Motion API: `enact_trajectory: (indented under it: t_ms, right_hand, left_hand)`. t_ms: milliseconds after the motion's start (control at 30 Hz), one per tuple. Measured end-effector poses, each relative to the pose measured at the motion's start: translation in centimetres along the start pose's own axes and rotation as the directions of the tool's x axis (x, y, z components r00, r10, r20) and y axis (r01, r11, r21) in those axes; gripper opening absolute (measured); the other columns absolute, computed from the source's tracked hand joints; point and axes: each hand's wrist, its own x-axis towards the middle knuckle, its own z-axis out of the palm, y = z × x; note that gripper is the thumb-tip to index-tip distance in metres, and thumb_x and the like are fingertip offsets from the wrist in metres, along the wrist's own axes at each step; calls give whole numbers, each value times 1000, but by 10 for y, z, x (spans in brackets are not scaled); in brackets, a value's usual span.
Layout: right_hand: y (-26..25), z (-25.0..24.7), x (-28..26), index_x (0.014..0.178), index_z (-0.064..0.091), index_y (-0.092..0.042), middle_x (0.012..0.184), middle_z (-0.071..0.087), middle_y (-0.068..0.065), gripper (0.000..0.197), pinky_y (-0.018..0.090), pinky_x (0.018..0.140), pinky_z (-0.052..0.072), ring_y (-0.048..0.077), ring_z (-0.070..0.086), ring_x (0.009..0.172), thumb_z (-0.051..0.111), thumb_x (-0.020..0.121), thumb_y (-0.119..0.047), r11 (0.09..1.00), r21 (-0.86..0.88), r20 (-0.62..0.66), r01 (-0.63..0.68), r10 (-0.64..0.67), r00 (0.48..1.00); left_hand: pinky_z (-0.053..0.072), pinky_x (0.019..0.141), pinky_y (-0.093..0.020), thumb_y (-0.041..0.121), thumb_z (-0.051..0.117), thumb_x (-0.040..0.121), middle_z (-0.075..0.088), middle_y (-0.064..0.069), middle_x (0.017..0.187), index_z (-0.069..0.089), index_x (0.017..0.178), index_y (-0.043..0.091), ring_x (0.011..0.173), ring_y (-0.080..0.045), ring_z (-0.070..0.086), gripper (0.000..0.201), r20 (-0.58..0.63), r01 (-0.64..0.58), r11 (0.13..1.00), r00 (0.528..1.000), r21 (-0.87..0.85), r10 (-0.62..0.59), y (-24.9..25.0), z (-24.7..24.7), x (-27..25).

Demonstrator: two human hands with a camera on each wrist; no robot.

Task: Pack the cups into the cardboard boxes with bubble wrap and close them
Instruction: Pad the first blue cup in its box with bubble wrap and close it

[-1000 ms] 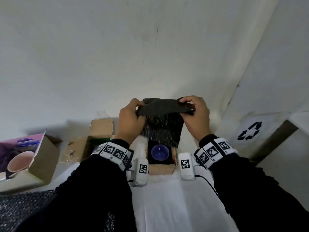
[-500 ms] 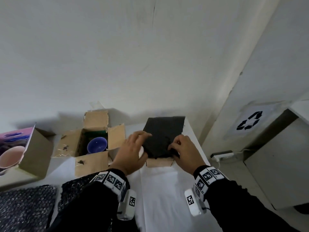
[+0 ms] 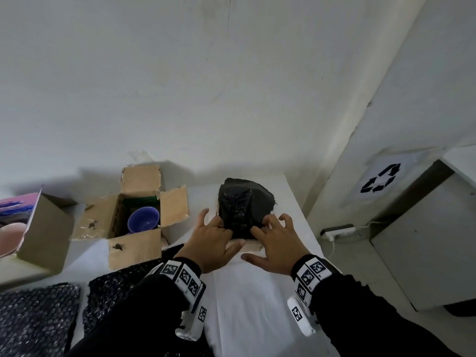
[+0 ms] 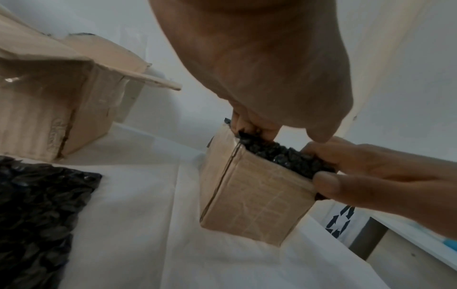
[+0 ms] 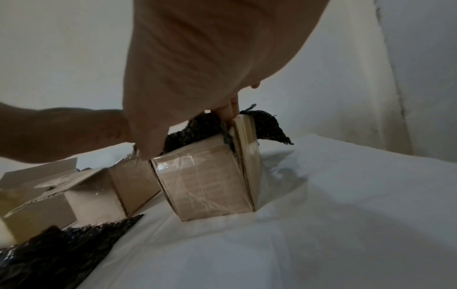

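Note:
A small cardboard box (image 3: 245, 245) stands on the white table, topped by a sheet of black bubble wrap (image 3: 244, 202) that bulges over its opening. My left hand (image 3: 213, 235) and right hand (image 3: 277, 239) press their spread fingertips on the wrap's near edge, pushing it into the box. In the left wrist view my left hand's fingers (image 4: 252, 127) dig into the wrap (image 4: 279, 156) at the box (image 4: 254, 195) rim. The right wrist view shows the wrap (image 5: 267, 129) sticking out behind the box (image 5: 205, 181). Whatever is in this box is hidden. A blue cup (image 3: 143, 221) sits in a second, open box (image 3: 134, 251).
Far left, a box with a pink lid (image 3: 38, 228) holds a pink cup (image 3: 10, 235). Loose black bubble wrap sheets (image 3: 33, 318) lie at the near left of the table. The table's right edge is close to the small box; a bin with a recycling sign (image 3: 381, 177) stands beyond.
A second ago both hands held the wrap up over the small box, a blue cup showing inside. They lowered it onto the box and now push it in.

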Motion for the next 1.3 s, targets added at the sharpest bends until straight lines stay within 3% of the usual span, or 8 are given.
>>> enact_trajectory:
  t_ms: [67, 267, 467, 733, 833, 933, 1033, 1300]
  right_hand:
    - [-3, 1, 5, 77, 59, -26, 70, 63, -11, 58, 49, 96, 29, 18, 45, 102, 31, 87, -76, 999, -37, 6, -25, 25, 1000]
    - [1, 3, 18, 65, 67, -28, 74, 57, -7, 15, 42, 85, 29, 23, 49, 92, 81, 60, -24, 970, -238, 71, 50, -34, 997]
    - [3, 0, -3, 102, 52, -30, 68, 58, -11, 45, 45, 101, 23, 19, 52, 93, 33, 70, -5, 974, -192, -46, 118, -129, 991]
    - [-9, -4, -6, 66, 69, -30, 70, 55, -6, 31, 51, 99, 21, 24, 58, 89, 74, 51, -3, 973, -223, 63, 65, -52, 997]
    - [-16, -6, -8, 75, 65, -27, 67, 54, -7, 29, 51, 100, 24, 24, 57, 86, 65, 59, -2, 965, -256, 36, 58, -50, 998]
    - [-17, -8, -15, 93, 58, -28, 63, 54, -9, 43, 53, 102, 25, 23, 54, 87, 43, 64, 0, 970, -237, 46, 59, -49, 998]
    - [-20, -12, -12, 74, 61, -25, 56, 52, -8, 33, 55, 104, 19, 24, 57, 86, 48, 58, 2, 959, -282, 71, 35, -16, 997]
    - [-37, -36, -9, 100, 64, -14, 96, 67, 5, 28, 58, 115, -7, 29, 36, 125, 40, 90, -4, 962, -265, 432, 73, 51, 900]
  left_hand:
    - [2, 116, -58, 62, 12, 93, 70, 12, 99, 69, 98, 27, 127, -11, 42, 67, 62, 1, 1000, 998, 0, -1, 1, -1, 4]
    - [4, 115, -57, 55, 33, 94, 55, 7, 113, 70, 102, 28, 121, -18, 40, 47, 164, -29, 996, 986, 87, 14, -4, -1, 5]
    - [25, 105, -46, 39, 52, 83, 67, 11, 84, 62, 96, 28, 92, -16, 61, 20, -92, -124, 989, 987, 86, 132, -6, 18, -20]
    - [29, 102, -51, 43, 49, 87, 60, 7, 99, 72, 78, 32, 106, -23, 53, 27, -99, -25, 991, 994, 128, 38, 10, 15, -34]
    - [31, 100, -55, 33, 72, 78, 62, 8, 87, 70, 85, 31, 102, -24, 56, 7, -87, 10, 981, 996, 191, 7, 17, 11, -34]
    - [33, 102, -55, 14, 74, 70, 63, 10, 72, 62, 101, 25, 94, -21, 59, 35, -105, 34, 986, 994, 163, -17, 23, 15, -38]
    - [25, 103, -53, 6, 74, 61, 59, 10, 64, 62, 81, 26, 89, -19, 59, 30, -103, 63, 979, 994, 196, -43, 28, 13, -37]
    - [23, 89, -44, 42, 68, 79, 62, 18, 89, 72, 77, 33, 107, -18, 45, 10, -57, 40, 990, 998, 137, -33, 22, 13, -36]
